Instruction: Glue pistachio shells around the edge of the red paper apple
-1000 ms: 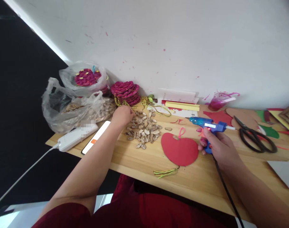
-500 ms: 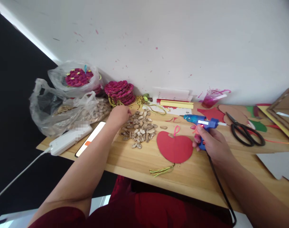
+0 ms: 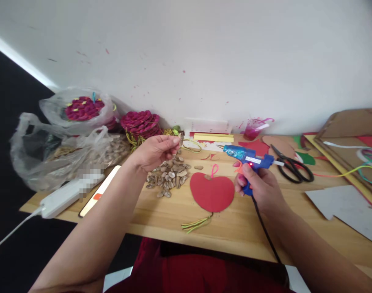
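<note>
My left hand (image 3: 159, 151) is raised over a pile of peanut shells (image 3: 171, 176), with thumb and fingers pinched on one peanut shell (image 3: 181, 139). My right hand (image 3: 259, 185) is wrapped round the handle of a blue hot glue gun (image 3: 248, 158), its nozzle pointing left and a small red light lit. Between the hands lies a red apple-shaped card (image 3: 212, 193), flat on the wooden table (image 3: 161, 217). One shell (image 3: 207, 177) sits at its top edge beside a pink loop (image 3: 214, 170). A yellow-green tassel (image 3: 196, 224) hangs from its lower edge.
Plastic bags (image 3: 29, 154), a white power strip (image 3: 70, 197) and a phone (image 3: 104, 185) are at left. Purple-red discs (image 3: 140, 123) are stacked by the wall. Black scissors (image 3: 291, 166), a dye cup (image 3: 253, 129) and cardboard (image 3: 341, 126) stand or lie to the right.
My left hand has lifted from the pile and moved right, now with a peanut shell in its fingertips. The glue gun stays in my right hand. The whole view has shifted slightly.
</note>
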A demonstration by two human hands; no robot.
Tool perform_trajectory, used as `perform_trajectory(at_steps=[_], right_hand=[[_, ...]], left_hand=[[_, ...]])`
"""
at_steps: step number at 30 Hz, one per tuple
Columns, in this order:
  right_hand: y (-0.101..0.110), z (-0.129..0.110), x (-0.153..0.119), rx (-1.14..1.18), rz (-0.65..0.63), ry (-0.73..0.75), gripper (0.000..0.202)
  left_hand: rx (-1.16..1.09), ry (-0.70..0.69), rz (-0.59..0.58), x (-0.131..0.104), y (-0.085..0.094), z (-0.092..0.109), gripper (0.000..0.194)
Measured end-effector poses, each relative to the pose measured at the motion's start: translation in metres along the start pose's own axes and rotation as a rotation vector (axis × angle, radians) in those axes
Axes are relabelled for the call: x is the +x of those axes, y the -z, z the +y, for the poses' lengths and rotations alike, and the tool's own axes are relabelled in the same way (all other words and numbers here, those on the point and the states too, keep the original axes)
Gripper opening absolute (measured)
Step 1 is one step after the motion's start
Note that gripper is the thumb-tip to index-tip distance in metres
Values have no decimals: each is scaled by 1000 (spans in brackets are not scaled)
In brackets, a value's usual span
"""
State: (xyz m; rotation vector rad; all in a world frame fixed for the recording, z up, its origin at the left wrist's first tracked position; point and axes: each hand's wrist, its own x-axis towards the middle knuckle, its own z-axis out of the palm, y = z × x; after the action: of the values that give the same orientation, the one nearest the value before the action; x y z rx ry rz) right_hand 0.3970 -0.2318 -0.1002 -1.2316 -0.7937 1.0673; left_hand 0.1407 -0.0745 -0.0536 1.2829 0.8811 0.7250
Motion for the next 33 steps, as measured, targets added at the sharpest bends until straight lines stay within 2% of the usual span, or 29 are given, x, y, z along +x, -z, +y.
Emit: perform_trajectory(at_steps=[3, 5, 7, 11, 14, 23, 33], right_hand=[[2, -3, -4, 36, -43, 47, 46], [3, -5, -6, 40, -55, 76, 47], [4, -7, -8, 29, -67, 79, 46], [4, -8, -12, -41, -127, 74, 45], [3, -5, -14, -101, -170, 100, 43], [4, -2, -16, -260, -223, 240, 35], [6, 4, -17, -320, -228, 306, 36]], left_hand=[[-322, 70, -145, 5, -33, -2, 38], [-405, 99, -188, 10, -49, -9, 34], [-439, 120, -229, 13, -57, -21, 31], [-412, 143, -308, 16, -57, -40, 32], [-368, 132, -347, 16, -54, -46, 33], [-329, 107, -393, 17, -55, -45, 29], [-335, 98, -393, 15, -55, -43, 29]])
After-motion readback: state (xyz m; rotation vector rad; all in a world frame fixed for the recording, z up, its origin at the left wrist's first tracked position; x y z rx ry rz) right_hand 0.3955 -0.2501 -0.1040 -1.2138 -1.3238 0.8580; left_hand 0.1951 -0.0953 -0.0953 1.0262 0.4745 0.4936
